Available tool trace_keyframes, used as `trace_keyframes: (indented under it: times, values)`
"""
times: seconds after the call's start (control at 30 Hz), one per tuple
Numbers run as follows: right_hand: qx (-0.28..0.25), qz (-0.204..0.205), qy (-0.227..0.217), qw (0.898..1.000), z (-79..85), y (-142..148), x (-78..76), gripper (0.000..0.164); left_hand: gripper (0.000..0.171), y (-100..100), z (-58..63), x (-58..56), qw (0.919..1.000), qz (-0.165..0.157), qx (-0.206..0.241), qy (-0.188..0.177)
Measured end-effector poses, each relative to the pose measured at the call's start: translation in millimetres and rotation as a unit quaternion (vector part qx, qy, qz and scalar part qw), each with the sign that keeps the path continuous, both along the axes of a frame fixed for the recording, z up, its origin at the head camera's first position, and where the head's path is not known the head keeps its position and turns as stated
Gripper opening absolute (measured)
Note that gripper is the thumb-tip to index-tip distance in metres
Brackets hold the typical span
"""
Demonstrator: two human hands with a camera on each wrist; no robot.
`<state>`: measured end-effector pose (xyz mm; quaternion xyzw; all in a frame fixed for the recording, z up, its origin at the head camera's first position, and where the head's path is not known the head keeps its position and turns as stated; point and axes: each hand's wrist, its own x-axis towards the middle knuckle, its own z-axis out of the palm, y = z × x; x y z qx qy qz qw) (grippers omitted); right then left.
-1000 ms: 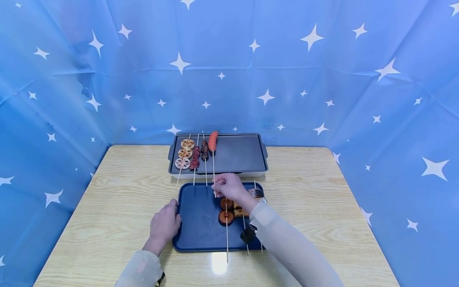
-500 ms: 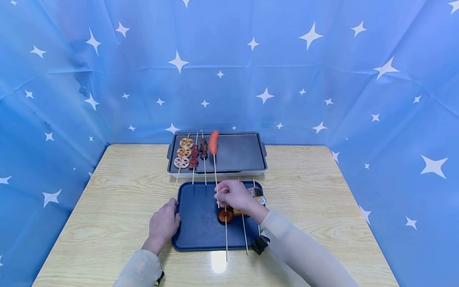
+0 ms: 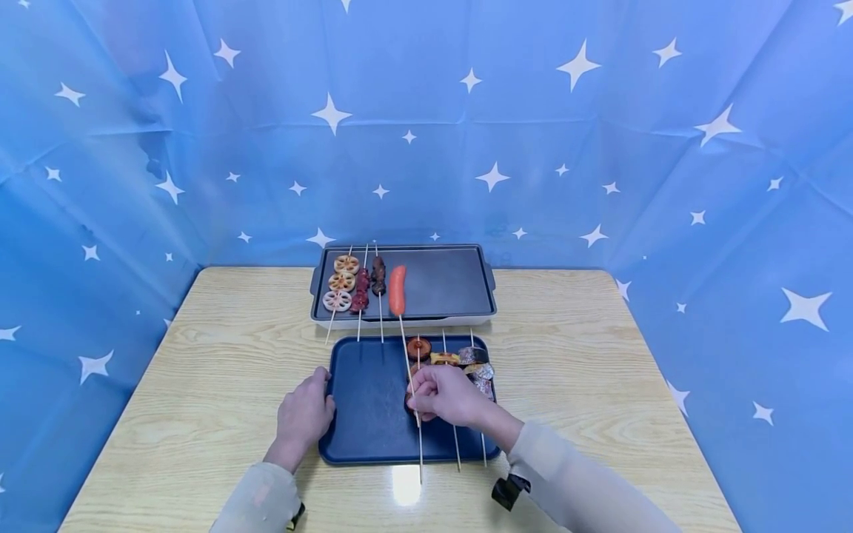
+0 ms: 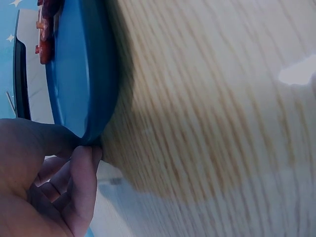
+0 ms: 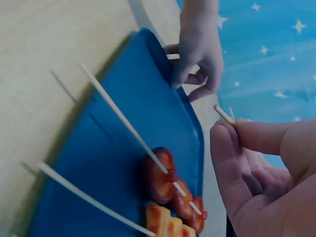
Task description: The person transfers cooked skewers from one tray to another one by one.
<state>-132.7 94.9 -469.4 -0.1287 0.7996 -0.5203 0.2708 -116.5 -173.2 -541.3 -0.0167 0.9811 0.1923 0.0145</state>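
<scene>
My right hand (image 3: 445, 396) pinches the stick of a sausage skewer between thumb and fingers, above the blue tray (image 3: 366, 429). The red sausage (image 3: 397, 291) at its far end overlaps the near part of the dark grill plate (image 3: 446, 285). The stick's tail (image 5: 223, 112) pokes out past the fingertips in the right wrist view. At the tray's left side, my left hand (image 3: 305, 414) pinches the rim with thumb and fingers, as the left wrist view shows. Under the right hand lies a skewer of brown round pieces (image 5: 160, 175), partly hidden in the head view.
On the grill plate's left lie a lotus-slice skewer (image 3: 343, 283), a red meat skewer (image 3: 361, 291) and a dark brown skewer (image 3: 378, 276). The tray's right side bears a yellow-brown skewer (image 3: 444, 358) and a silvery-black one (image 3: 474, 357). A starry blue curtain (image 3: 426, 163) stands behind the table.
My right hand has drawn the sausage skewer toward me and slightly right, so the sausage has moved from the plate's far edge to its near part. The left hand stays on the tray.
</scene>
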Motion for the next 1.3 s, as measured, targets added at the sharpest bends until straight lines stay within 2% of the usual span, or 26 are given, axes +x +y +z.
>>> trace_keyframes:
  times: [0.17,0.47,0.77,1.3]
  values:
    - [0.011,0.014,-0.004,1.000,-5.0,5.6,12.8,0.009,0.031,0.8,1.1,0.0,1.0000,-0.003,0.000,-0.001]
    - [-0.013,0.025,-0.035,0.999,-14.6,5.1,36.2,0.011,0.031,1.0,0.6,-1.0,1.0000,-0.001,0.000,-0.007]
    - [-0.009,0.046,-0.017,0.999,-27.9,0.9,55.8,0.013,0.031,0.8,1.3,-0.1,1.0000,-0.001,-0.005,0.001]
    - [-0.008,0.034,-0.058,0.998,-41.5,-9.7,66.5,0.013,0.032,1.0,0.9,0.1,1.0000,0.001,-0.003,-0.007]
